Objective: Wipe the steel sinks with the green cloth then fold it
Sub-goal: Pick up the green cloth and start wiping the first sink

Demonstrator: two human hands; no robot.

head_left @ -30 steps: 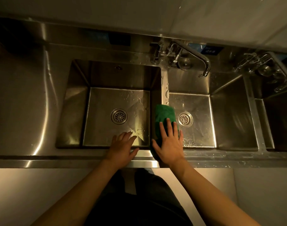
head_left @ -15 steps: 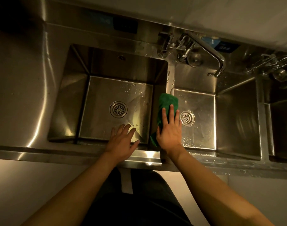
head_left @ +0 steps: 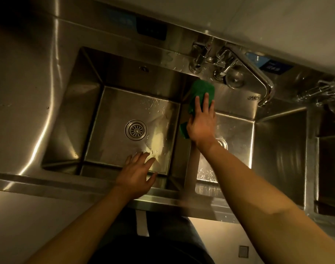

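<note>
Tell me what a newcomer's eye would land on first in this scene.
The bright green cloth stands out most against the dim steel, pressed under the flat right hand at the far end of the divider between two sinks. Next comes the left hand, fingers spread at the front edge of the left sink, whose round drain shines in a wet floor. A curved faucet reaches out from the back ledge.

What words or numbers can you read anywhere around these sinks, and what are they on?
Right sticker: white marks on blue and black, too blurred to read.
Left sticker: blue and black, too dark and blurred to read.
No other words, numbers or signs show.
</note>
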